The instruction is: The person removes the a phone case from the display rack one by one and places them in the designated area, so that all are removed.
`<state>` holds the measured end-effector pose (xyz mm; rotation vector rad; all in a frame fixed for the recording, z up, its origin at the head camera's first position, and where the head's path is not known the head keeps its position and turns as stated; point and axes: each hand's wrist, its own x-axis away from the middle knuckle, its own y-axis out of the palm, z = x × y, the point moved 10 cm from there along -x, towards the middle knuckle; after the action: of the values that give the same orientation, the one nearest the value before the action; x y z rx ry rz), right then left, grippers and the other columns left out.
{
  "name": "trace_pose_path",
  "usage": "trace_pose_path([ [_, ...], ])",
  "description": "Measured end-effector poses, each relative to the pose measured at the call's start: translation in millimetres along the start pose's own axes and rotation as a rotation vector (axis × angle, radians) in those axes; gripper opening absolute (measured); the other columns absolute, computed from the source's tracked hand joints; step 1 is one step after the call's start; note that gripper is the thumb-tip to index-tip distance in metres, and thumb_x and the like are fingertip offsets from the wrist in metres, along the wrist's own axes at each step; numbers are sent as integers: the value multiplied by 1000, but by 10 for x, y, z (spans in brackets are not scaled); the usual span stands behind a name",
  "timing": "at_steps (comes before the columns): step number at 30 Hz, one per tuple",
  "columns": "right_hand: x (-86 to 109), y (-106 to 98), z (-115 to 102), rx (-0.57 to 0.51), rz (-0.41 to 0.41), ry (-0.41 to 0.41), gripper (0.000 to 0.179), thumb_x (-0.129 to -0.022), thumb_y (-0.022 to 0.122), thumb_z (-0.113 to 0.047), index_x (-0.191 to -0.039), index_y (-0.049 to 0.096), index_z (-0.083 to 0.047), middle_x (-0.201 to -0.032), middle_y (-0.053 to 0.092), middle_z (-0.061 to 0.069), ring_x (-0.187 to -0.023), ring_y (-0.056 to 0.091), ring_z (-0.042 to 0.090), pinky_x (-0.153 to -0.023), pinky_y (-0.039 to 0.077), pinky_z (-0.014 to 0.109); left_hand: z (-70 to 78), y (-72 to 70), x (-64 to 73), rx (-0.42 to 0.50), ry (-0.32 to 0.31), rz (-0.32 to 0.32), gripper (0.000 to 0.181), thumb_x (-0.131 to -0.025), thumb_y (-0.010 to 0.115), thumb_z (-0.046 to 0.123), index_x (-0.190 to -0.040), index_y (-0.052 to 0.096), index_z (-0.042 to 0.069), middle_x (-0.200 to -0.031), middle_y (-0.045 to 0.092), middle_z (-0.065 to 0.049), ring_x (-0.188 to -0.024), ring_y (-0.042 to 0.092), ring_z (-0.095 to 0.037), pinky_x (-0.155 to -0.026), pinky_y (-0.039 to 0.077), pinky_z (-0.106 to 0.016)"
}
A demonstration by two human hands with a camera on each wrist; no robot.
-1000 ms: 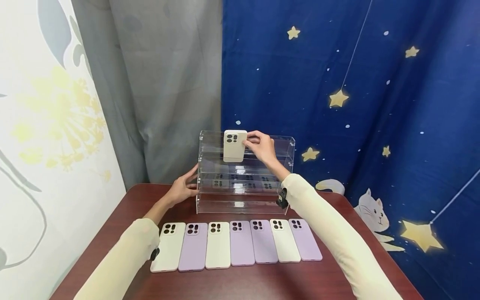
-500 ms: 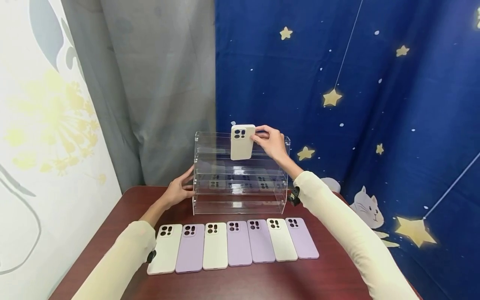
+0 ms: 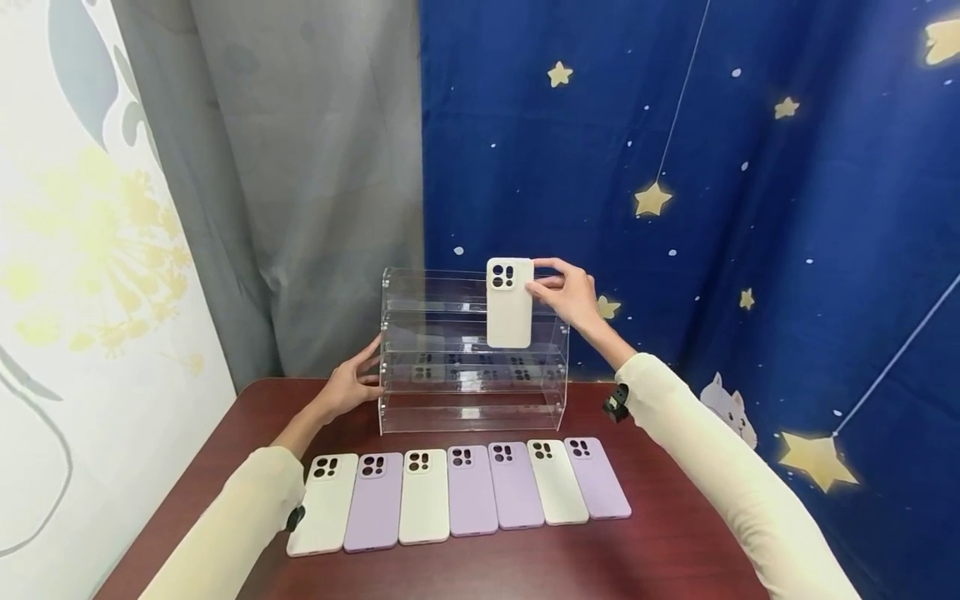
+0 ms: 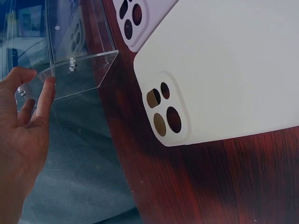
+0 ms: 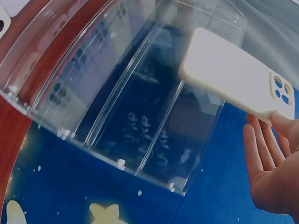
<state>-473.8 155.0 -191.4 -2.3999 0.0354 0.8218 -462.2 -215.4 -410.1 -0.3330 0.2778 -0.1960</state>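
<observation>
My right hand [image 3: 566, 293] pinches a cream phone case [image 3: 510, 312] by its right side near the top. In the head view the case is upright before the right half of a clear acrylic tiered rack [image 3: 472, 417]. Whether it touches a tier cannot be told. The right wrist view shows the thumb [image 5: 282, 123] on its edge beside the camera cutouts. My left hand [image 3: 348, 387] touches the rack's left side panel with extended fingers; the left wrist view shows fingertips [image 4: 49, 86] against that panel.
Cream and lilac phone cases lie in a row before the rack, from a cream one [image 3: 324, 508] at left to a lilac one [image 3: 600, 483] at right. The dark red table [image 3: 525, 567] meets a grey curtain [image 3: 322, 208] and a blue star curtain [image 3: 675, 100] behind.
My right hand has shifted the cream phone case rightward along the rack, lifting it a little, then lowering it. The left hand stays at the rack's side. The head view has shifted slightly.
</observation>
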Motion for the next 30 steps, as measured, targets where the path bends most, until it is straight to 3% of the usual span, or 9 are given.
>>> trace_pose_path([
  [6,102,-178,126,35,-32,7,54,-95,79,-19,-147,62,-23,-103,79,13,-84,79,30,-63,61,24,-11,-5,6,-2,5,-1,105,-90,68,-17,-168,16,30,-164,29,-30,-131,53,-54,-87,63,-36],
  [17,381,-576,540,110,-66,93,53,-96,77,-19,-147,62,-19,-106,78,16,-88,78,33,-82,65,43,-9,13,-9,7,-3,-6,106,-89,69,-16,-168,15,30,-165,28,-29,-132,53,-52,-84,63,-33],
  [22,522,-724,769,99,-74,156,54,-96,77,-17,-148,61,-17,-107,77,19,-89,78,35,-80,65,40,-14,7,-15,2,-9,-9,106,-90,69,-16,-168,14,32,-165,27,-29,-132,54,-51,-86,63,-34],
  [24,581,-764,853,94,-79,179,54,-96,78,-16,-148,61,-15,-106,77,19,-86,78,31,-75,65,34,-19,2,-15,2,-12,-11,107,-90,68,-16,-168,14,32,-165,26,-29,-133,52,-52,-86,63,-34],
  [30,777,-875,1093,120,-86,226,55,-95,78,-16,-147,61,-12,-104,77,19,-77,78,18,-72,65,31,-29,9,-20,9,-13,-6,107,-89,69,-17,-168,14,31,-164,28,-30,-131,53,-53,-83,63,-32],
])
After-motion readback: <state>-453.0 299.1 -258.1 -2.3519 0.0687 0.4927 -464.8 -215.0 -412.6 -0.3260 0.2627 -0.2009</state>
